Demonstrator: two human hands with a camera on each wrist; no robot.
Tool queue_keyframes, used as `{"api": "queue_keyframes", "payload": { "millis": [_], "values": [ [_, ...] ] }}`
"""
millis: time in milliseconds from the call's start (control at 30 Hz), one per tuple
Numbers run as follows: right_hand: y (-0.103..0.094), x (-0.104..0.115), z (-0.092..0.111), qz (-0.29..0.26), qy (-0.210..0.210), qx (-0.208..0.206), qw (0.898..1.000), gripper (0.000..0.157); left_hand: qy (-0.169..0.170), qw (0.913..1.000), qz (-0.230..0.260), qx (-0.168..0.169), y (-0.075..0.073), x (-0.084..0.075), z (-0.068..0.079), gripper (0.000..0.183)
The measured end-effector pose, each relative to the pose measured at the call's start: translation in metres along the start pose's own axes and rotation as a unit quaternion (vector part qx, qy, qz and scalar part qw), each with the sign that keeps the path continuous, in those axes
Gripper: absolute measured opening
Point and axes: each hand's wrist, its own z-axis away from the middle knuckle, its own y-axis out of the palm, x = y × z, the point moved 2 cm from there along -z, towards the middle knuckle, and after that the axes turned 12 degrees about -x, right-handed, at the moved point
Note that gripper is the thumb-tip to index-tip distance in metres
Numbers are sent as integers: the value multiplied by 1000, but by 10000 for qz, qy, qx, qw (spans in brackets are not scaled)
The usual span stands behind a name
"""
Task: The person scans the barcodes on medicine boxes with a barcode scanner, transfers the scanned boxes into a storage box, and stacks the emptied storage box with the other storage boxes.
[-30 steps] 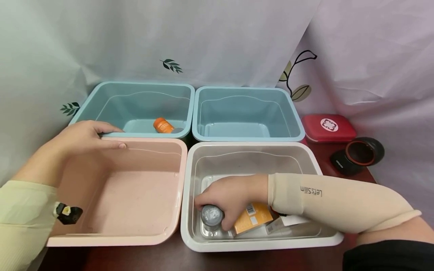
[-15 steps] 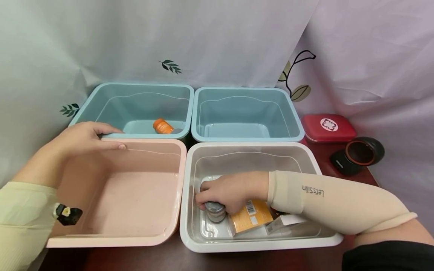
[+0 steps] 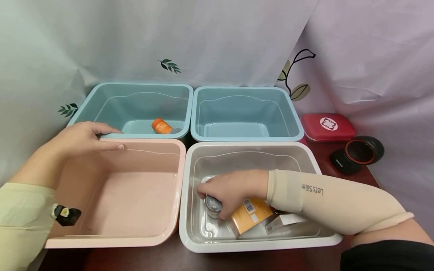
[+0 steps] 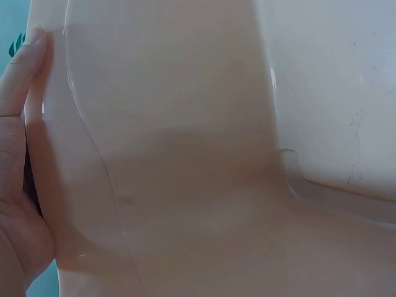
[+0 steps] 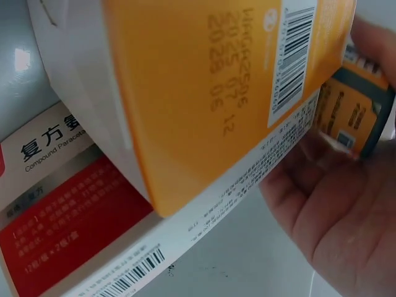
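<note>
The pink bin [image 3: 135, 241] is seen below the left hand [image 3: 84, 141], by whose straight thumb its far rim is touched. The white bin [image 3: 261, 246] is reached into by the right hand [image 3: 228, 190]. Beyond the left hand a blue bin [image 3: 145, 86] is placed, over whose near edge that hand's fingers are laid loosely. Just beside the right hand an orange box [image 3: 251, 216] is seen, with a white box [image 3: 283, 222] nearer the forearm. Beyond the left hand, in the blue bin, an orange bottle [image 3: 161, 126] is laid. Inside the white bin a grey-topped container [image 3: 213, 205] is gripped by the right hand
</note>
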Motion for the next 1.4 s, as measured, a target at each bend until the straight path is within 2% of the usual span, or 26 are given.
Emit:
{"api": "queue_keyframes", "payload": {
  "millis": [133, 233, 400, 533, 633, 767, 1033, 1233, 1400],
  "values": [
    [-4, -3, -3, 542, 497, -349, 9967, 56, 2, 10000, -15, 7, -2, -1, 0, 56],
    [-7, -5, -5, 835, 600, -536, 9933, 50, -7, 10000, -26, 7, -2, -2, 1, 56],
    [-14, -7, -3, 805, 705, -569, 9926, 44, -29, 10000, 3, 18, -2, -2, 2, 55],
    [-21, -10, 0, 764, 1118, -570, 9891, 40, -45, 10000, -14, -14, -2, -3, 1, 54],
    [-25, -12, 3, 980, 1382, -491, 9843, 39, -63, 10000, -23, -27, -2, -3, 1, 53],
    [-27, -13, 5, 1153, 1386, -301, 9832, 48, -69, 10000, 14, -15, -2, -2, 2, 52],
    [-24, -14, 2, 490, 1304, -304, 9898, 42, -131, 9999, 13, 31, -1, -1, 2, 56],
    [-24, -15, 1, 490, 1259, -399, 9900, 42, -68, 9999, 85, 11, -1, 1, 3, 52],
    [-27, -17, 3, 705, 1141, -438, 9900, 52, -4, 10000, 6, -28, -1, 0, 2, 53]
  ]
}}
